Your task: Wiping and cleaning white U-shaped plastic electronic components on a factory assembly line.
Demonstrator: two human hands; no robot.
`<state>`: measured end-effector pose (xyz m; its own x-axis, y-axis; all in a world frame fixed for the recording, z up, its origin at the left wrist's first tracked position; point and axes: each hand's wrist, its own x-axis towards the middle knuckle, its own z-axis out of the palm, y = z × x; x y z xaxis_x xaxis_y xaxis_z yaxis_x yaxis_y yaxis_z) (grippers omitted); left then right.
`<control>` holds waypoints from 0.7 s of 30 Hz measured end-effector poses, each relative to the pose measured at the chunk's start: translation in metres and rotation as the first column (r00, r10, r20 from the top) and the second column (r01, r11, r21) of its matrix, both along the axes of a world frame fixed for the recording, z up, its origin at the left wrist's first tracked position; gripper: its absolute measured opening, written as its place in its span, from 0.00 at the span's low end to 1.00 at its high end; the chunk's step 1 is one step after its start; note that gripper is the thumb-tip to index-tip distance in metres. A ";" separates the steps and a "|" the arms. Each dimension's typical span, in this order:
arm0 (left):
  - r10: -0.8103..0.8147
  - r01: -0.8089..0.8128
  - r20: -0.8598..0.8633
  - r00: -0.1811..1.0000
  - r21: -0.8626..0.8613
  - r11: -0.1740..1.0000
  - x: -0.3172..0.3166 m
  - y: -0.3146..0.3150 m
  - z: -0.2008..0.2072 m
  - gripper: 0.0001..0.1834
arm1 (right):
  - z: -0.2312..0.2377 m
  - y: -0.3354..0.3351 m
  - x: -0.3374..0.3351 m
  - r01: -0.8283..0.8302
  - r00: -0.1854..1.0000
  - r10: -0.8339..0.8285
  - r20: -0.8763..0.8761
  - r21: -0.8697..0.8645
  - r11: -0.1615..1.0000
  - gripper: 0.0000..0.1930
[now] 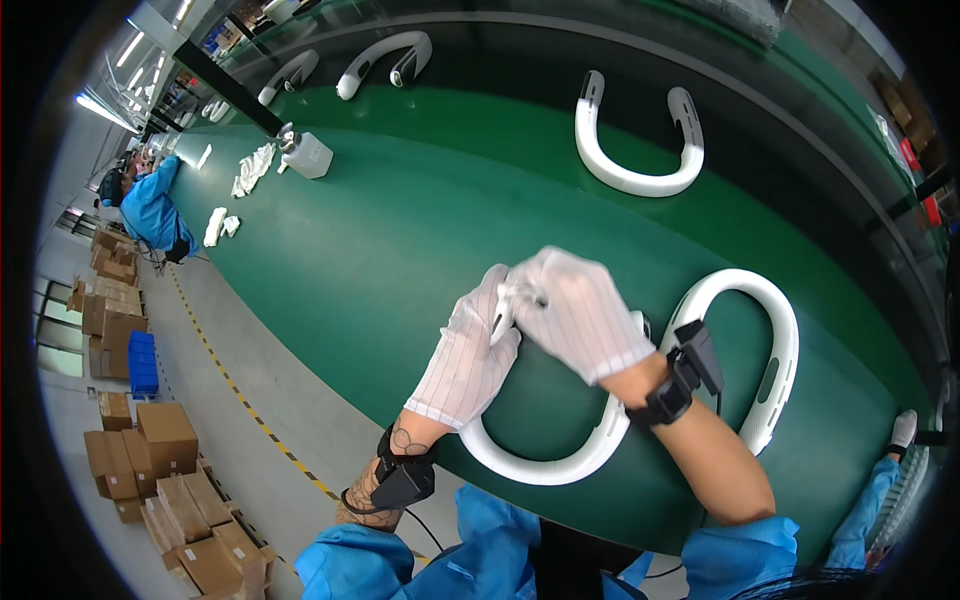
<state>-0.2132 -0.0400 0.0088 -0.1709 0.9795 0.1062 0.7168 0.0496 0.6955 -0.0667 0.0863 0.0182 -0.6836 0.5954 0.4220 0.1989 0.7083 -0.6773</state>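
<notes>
A white U-shaped neck fan (545, 471) lies at the bench's near edge, its curve toward me. My left hand (462, 355), in a white pinstriped glove, is closed around the fan's left arm near its tip. My right hand (585, 315), gloved the same way, is over that tip with its fingers bent and pinched together. Whatever those fingers hold is hidden, and they look slightly blurred. The fan's right arm passes beneath my right wrist. Close on the right, a second neck fan (783, 345) lies with its curve away from me.
On the far belt are a neck fan (640, 182) and others farther left. A pump bottle (308, 155) and crumpled white cloths (253, 170) sit on the green bench (370, 240). A person in blue (155, 205) is far left; another's gloved hand (904, 428) shows at right. Cartons (165, 440) line the floor.
</notes>
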 end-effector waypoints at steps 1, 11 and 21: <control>0.000 0.000 0.001 1.000 -0.003 1.000 0.000 0.000 0.001 0.39 | 0.003 0.007 -0.002 0.027 1.000 -0.027 0.002 0.008 1.000 0.08; -0.006 0.005 0.094 0.996 0.006 1.000 -0.002 0.001 0.001 0.40 | -0.003 0.000 -0.002 0.015 1.000 -0.015 -0.017 -0.003 1.000 0.07; -0.028 0.024 0.153 0.988 0.028 0.999 -0.008 0.002 -0.008 0.40 | -0.006 0.000 -0.006 -0.069 0.998 0.069 -0.013 0.016 0.997 0.05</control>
<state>-0.2209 -0.0380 0.0004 -0.1615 0.9811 0.1067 0.6028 0.0125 0.7978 -0.0731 0.0866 0.0123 -0.7170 0.5404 0.4404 0.1401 0.7306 -0.6683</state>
